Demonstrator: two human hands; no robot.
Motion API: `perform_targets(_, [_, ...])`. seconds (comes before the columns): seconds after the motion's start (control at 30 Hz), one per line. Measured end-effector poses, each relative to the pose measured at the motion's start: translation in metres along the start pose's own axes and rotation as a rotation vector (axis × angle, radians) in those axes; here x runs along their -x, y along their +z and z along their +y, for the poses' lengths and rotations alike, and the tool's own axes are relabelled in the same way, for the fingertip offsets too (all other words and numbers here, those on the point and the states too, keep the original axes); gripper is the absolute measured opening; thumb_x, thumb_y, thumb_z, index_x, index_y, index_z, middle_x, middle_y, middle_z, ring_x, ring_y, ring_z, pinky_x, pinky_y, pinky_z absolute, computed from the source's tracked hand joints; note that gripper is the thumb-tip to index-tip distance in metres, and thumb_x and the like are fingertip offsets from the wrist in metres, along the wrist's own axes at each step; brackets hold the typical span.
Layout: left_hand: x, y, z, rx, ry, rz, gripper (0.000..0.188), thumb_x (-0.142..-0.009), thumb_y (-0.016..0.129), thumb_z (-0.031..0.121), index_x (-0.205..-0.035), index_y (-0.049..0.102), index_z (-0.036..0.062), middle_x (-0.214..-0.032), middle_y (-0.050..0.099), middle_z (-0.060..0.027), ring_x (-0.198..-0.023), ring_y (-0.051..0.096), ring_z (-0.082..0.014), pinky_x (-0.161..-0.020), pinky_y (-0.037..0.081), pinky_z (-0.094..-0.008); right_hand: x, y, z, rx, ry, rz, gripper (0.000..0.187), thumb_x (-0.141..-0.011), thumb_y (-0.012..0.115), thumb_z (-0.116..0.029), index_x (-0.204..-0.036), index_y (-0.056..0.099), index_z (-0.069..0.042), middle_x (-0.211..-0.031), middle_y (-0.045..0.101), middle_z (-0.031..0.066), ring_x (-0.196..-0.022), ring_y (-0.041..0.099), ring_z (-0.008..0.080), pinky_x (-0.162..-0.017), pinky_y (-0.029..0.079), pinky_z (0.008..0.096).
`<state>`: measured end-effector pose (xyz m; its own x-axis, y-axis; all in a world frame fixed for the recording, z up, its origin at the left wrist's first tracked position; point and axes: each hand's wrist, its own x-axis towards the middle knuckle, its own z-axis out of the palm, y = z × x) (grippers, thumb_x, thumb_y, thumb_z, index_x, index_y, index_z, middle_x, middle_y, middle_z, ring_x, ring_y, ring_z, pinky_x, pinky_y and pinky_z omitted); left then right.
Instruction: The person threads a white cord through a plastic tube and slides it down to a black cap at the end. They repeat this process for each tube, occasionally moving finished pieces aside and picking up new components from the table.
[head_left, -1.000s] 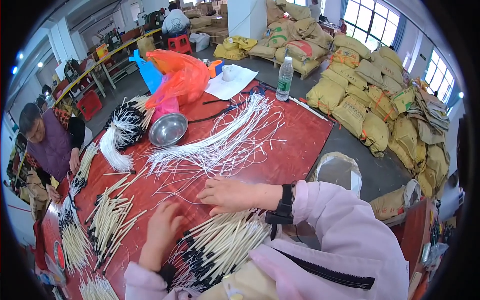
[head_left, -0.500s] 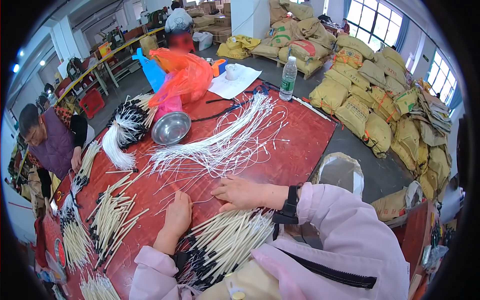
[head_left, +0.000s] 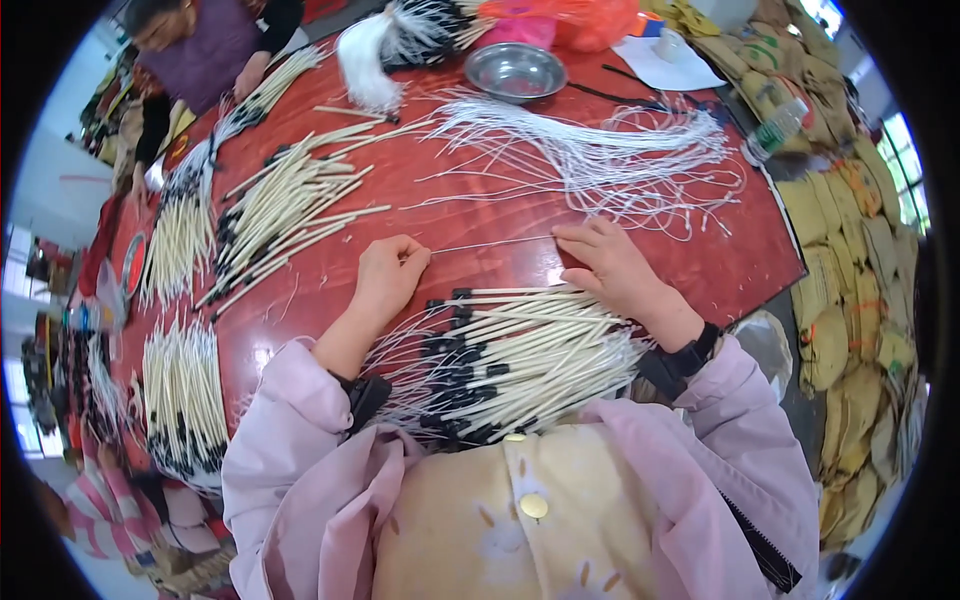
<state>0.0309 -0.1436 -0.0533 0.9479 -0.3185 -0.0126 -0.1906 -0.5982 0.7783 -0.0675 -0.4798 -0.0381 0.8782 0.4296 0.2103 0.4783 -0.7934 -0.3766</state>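
Note:
A thin white cord (head_left: 490, 244) runs nearly straight across the red table between my hands. My left hand (head_left: 388, 278) pinches one end of it between thumb and fingers. At the cord's other end, the fingertips of my right hand (head_left: 618, 268) touch it; the fingers are stretched out and the thumb stands apart. Just in front of my body lies a pile of cream-coloured sticks with black ends (head_left: 540, 350), with thin white strands trailing from its left side. Beyond my hands a loose bundle of white cords (head_left: 590, 150) spreads over the table.
More cream sticks (head_left: 290, 200) lie in bunches on the left. A metal bowl (head_left: 515, 72), an orange plastic bag (head_left: 590, 22) and a plastic bottle (head_left: 775, 132) stand along the far side. Another person (head_left: 210, 50) works at the far left. Stacked sacks (head_left: 830, 290) line the right.
The view has tilted down and shifted. My left hand has closed on one end of a white cord, and the cord now stretches straight to my right fingertips.

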Motion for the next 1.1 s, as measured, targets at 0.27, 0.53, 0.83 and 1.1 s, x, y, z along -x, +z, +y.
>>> perform_targets(0.27, [0.018,-0.004,-0.005,-0.107,0.020,0.059,0.020,-0.086,0.071,0.020,-0.082,0.072,0.0004,-0.074,0.070,-0.0180,-0.072,0.070,-0.0339,-0.069,0.053,-0.0428,-0.002,0.004,-0.008,-0.042,0.018,0.029,0.059,-0.086,0.070,-0.024,-0.140,0.057,-0.003,-0.142,0.056,0.0118,-0.117,0.050,0.0320,-0.106,0.039,0.0425])
perform_targets(0.53, [0.018,-0.006,-0.003,-0.070,-0.002,0.034,0.021,-0.088,0.070,0.021,-0.084,0.072,-0.0001,-0.074,0.070,-0.0179,-0.071,0.070,-0.0315,-0.069,0.053,-0.0402,-0.008,0.004,-0.021,0.144,0.069,-0.010,0.058,-0.085,0.072,-0.023,-0.137,0.058,0.001,-0.140,0.056,0.0150,-0.122,0.050,0.0341,-0.107,0.039,0.0432])
perform_targets(0.83, [0.038,-0.034,-0.016,-0.217,-0.165,0.055,0.023,-0.086,0.066,0.023,-0.083,0.074,0.0007,-0.082,0.071,-0.0216,-0.082,0.071,-0.0379,-0.079,0.056,-0.0476,-0.021,-0.001,-0.019,0.091,0.059,-0.071,0.052,-0.086,0.071,-0.021,-0.131,0.061,0.004,-0.135,0.057,0.0175,-0.123,0.052,0.0363,-0.107,0.040,0.0435])
perform_targets(1.1, [0.043,-0.038,-0.009,-0.521,-0.143,0.079,0.027,-0.083,0.072,0.029,-0.079,0.071,0.0026,-0.077,0.071,-0.0191,-0.079,0.070,-0.0390,-0.074,0.057,-0.0476,-0.022,-0.010,-0.021,0.023,0.051,-0.129,0.047,-0.088,0.068,-0.022,-0.130,0.063,0.001,-0.135,0.057,0.0163,-0.124,0.052,0.0355,-0.107,0.040,0.0431])
